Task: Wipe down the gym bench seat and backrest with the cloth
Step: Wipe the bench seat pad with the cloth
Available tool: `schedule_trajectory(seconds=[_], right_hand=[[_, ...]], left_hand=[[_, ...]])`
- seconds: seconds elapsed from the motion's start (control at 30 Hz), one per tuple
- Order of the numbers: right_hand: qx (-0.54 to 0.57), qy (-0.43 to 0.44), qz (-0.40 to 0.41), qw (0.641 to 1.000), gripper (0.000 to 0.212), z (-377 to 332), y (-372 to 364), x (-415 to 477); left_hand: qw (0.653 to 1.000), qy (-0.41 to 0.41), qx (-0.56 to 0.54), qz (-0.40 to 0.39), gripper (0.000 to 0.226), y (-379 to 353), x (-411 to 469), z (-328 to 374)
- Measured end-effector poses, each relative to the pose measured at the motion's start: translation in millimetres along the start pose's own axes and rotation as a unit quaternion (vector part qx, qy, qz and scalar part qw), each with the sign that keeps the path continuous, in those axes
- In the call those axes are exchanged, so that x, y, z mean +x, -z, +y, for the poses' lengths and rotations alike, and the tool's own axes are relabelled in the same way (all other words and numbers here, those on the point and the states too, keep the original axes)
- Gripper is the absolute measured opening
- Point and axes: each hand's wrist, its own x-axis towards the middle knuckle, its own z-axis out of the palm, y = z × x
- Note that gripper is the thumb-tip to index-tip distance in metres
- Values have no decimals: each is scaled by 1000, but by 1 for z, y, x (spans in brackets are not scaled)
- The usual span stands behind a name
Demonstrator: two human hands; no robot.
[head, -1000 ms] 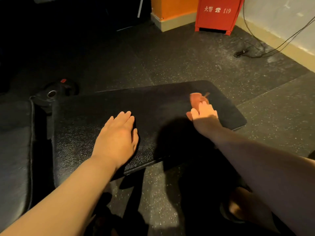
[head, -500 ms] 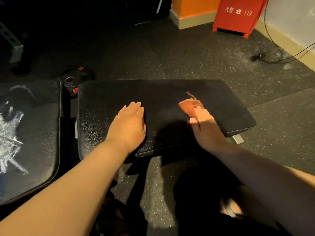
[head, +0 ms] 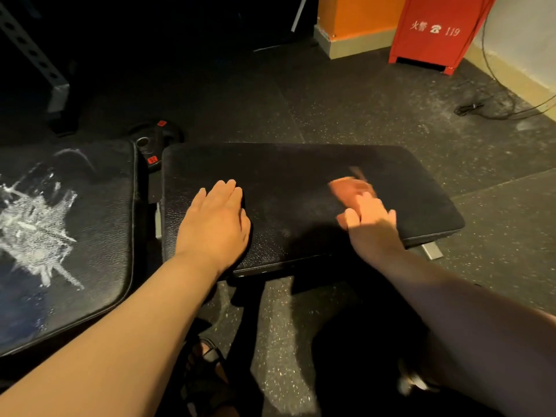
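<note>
Head view. The seat (head: 285, 176), a black grained pad, lies with its long axis from 9 to 3 o'clock. The left hand (head: 215, 219) rests flat on its 9 o'clock half, fingers straight and together, holding nothing. The right hand (head: 371, 227) is on the 3 o'clock half, fingers curled over the cloth (head: 350, 188) and pressing it to the pad. The cloth, orange-red and blurred, shows at 11 o'clock of the knuckles. The seat appears dark and free of marks. The backrest (head: 99, 206) lies at 9 o'clock of the seat, across a narrow gap, and carries white smears (head: 33, 230). It is judged unwiped. The coming stroke therefore likely runs toward 9 o'clock. The left hand is nearer the backrest, while the cloth hand is the farther. A weight plate (head: 150, 139) lies on the floor at 12 o'clock of the gap.
</note>
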Motion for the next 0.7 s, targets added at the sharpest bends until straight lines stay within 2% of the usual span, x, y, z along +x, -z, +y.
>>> schedule_trajectory(seconds=[0.03, 0.07, 0.1, 0.17, 0.27, 0.33, 0.37, 0.43, 0.5, 0.57, 0.6, 0.63, 0.7], right_hand=[[-18, -68, 14, 997, 45, -7, -6, 1], [-33, -83, 30, 996, 46, -20, -14, -4], [-48, -59, 46, 996, 46, -35, -20, -12], [5, 10, 60, 998, 37, -67, -26, -33], [64, 140, 12, 988, 23, -103, -20, -61], [57, 240, -50, 968, 35, -102, -15, -56], [40, 261, -80, 961, 42, -93, -11, -48], [-48, 252, -69, 964, 41, -60, -10, -28], [-136, 153, -13, 979, 39, -31, -3, -13], [-84, 22, 16, 996, 37, -25, 1, -5], [-74, 7, 22, 997, 31, -33, 0, -6], [-77, 33, 5, 997, 30, -47, -4, -11], [-59, 155, -3, 986, 37, -75, -14, -33]], left_hand=[[1000, 2, 6, -2, 53, -1, -1, 2], [1000, 5, 10, -4, 55, -2, -1, 4], [1000, 7, 15, -5, 56, -2, -2, 5], [1000, 11, 24, -7, 58, -3, -2, 5], [999, 8, 29, -16, 60, -2, 0, 6], [999, 5, 33, -21, 60, -3, 0, 6], [999, 4, 34, -20, 59, -3, 0, 5], [999, 5, 29, -13, 58, -3, -1, 4], [1000, 6, 26, -9, 59, -4, -2, 5], [1000, 8, 28, -8, 59, -5, -3, 6], [999, 8, 32, -9, 59, -5, -3, 6], [999, 9, 38, -12, 59, -5, -3, 7], [999, 14, 43, -22, 60, -6, -2, 9]])
